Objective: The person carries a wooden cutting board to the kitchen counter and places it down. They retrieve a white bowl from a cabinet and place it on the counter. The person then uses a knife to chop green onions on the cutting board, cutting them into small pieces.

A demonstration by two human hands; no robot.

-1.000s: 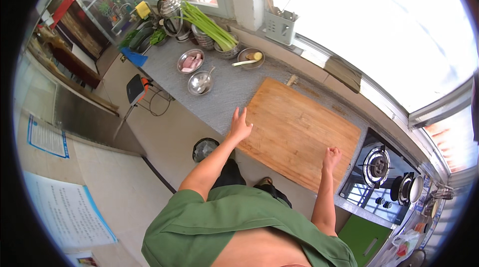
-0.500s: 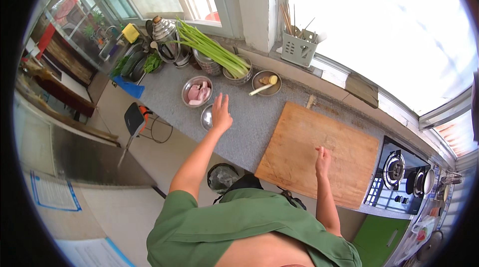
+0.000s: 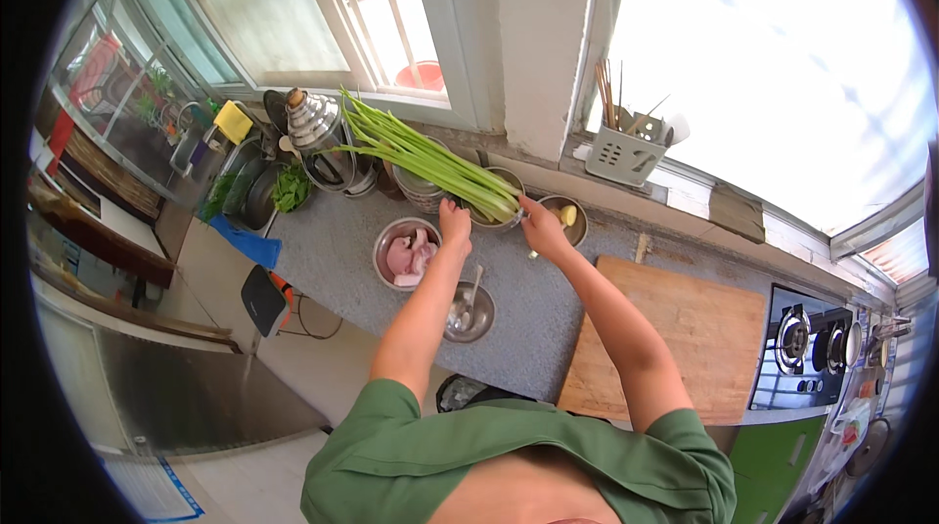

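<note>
A bunch of celery lies slantwise at the back of the counter, leafy ends to the left, pale base in a round metal bowl. My left hand is closed at the bowl's left side. At its right side, by the celery base, my right hand is also closed; the fingertips of both are partly hidden. Just right of it, a small metal bowl holds peeled yellowish pieces. Nearer me stand a bowl of raw pink meat and a metal bowl with a spoon in it.
A wooden cutting board lies on the right, beside a gas stove. A metal thermos and leafy greens stand back left. On the window ledge is a grey utensil holder. A chair stands left of the counter.
My left hand has moved from above the small bowl to the celery bowl. My right hand has left the cutting board and reached the same bowl. The view has shifted.
</note>
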